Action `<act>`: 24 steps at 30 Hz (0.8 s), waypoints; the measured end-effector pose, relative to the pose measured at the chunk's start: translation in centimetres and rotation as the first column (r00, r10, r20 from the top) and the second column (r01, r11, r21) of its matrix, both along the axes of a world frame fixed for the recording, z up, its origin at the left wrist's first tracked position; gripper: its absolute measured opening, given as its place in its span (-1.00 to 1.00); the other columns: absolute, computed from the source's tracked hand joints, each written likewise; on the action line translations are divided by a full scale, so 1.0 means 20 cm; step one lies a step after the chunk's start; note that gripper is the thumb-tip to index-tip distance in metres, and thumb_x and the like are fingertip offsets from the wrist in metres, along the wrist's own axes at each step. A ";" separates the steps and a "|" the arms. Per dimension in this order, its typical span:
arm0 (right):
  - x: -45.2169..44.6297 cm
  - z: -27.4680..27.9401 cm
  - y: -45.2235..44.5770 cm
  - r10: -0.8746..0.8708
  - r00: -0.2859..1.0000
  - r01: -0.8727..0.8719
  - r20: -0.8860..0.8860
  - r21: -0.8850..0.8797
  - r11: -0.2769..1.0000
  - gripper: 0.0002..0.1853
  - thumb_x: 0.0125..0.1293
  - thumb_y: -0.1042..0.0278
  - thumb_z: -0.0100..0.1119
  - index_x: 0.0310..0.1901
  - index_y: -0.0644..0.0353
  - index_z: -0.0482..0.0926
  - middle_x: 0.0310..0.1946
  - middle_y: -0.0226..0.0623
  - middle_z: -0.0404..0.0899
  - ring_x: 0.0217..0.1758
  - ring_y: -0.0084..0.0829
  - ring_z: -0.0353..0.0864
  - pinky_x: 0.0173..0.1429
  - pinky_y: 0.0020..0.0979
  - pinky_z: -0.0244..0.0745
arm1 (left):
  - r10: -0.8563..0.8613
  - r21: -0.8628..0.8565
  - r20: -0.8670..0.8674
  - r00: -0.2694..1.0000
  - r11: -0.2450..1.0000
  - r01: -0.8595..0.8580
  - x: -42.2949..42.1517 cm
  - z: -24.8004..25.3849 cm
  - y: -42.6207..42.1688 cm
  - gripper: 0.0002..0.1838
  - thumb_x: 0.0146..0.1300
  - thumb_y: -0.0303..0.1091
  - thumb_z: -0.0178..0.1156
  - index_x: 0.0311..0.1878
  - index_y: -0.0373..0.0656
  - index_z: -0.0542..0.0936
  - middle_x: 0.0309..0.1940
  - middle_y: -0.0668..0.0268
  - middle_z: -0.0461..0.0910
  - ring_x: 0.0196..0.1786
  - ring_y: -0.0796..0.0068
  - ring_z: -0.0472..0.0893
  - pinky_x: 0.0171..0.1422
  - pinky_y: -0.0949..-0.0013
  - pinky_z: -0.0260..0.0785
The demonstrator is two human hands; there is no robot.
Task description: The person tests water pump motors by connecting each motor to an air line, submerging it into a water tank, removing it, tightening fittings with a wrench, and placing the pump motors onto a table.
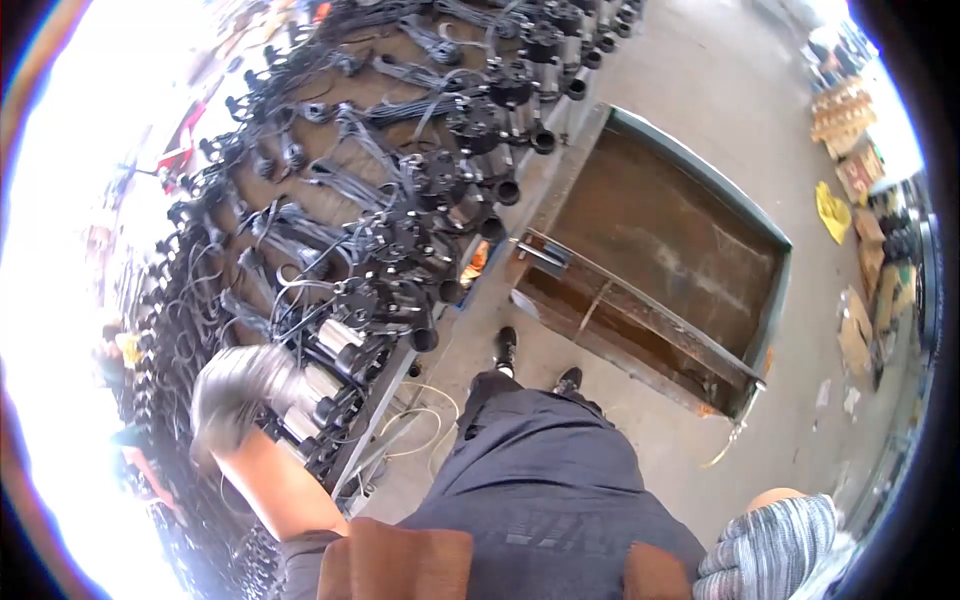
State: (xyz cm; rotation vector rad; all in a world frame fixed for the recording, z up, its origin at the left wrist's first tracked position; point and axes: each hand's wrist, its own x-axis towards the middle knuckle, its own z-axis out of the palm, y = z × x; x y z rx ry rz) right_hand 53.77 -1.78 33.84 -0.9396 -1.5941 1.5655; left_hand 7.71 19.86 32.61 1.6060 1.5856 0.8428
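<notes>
My left hand [245, 390], in a grey glove, is smeared by motion. It is over the near end of a long table, beside shiny metal cylinders [300, 415]; whether it touches them I cannot tell. Farther along stand rows of pump-like units [400, 240] with black round heads and short black pipe ends. Bundled grey cables [365, 145] lie among them. My right hand [768, 552], in a grey striped glove, is low at the right beside my body. Its fingers are curled in, and anything inside them is hidden.
An open metal tank [660, 240] with a brown, rusty inside stands on the floor ahead. A pale hose [435, 400] loops beside the table leg. Cardboard [855, 330], a yellow bag [832, 212] and wooden pallets [842, 108] are at the right. Another person's arm [150, 475] shows at left.
</notes>
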 end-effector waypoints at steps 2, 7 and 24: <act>0.03 -0.03 -0.02 -0.089 0.994 0.092 -0.070 0.029 0.995 -0.57 0.53 -0.04 0.06 0.01 0.19 0.69 -0.50 -0.23 0.60 -0.60 -0.35 0.50 -0.57 -0.37 0.38 | -0.414 -0.180 0.154 0.897 0.881 0.438 -0.19 -0.11 0.25 -0.23 0.52 0.31 0.02 -0.08 -0.41 0.68 -0.34 0.16 0.75 -0.30 0.43 0.72 -0.18 0.43 0.53; 0.14 -0.14 -0.09 -0.528 0.753 0.579 -0.393 0.016 0.815 -0.52 0.56 -0.10 0.01 -0.02 0.19 0.68 -0.52 -0.24 0.59 -0.63 -0.40 0.48 -0.61 -0.40 0.36 | -0.025 -0.023 -0.168 0.985 0.999 0.022 -0.41 -0.94 0.57 -0.43 0.56 0.15 0.08 0.05 -0.25 0.70 -0.06 -0.01 0.76 0.04 0.05 0.70 0.14 0.12 0.49; -0.54 -1.39 0.36 -0.540 0.839 0.402 -0.069 -0.590 0.700 -0.33 0.52 0.17 0.29 0.55 0.02 0.25 0.05 -0.34 0.64 -0.16 -0.48 0.75 -0.11 -0.48 0.69 | -0.222 0.312 0.673 0.705 0.950 0.002 0.61 -0.48 -0.18 -0.48 0.64 0.00 0.03 -0.51 -0.03 0.40 -0.57 0.42 0.39 -0.43 0.50 0.41 0.08 0.14 0.39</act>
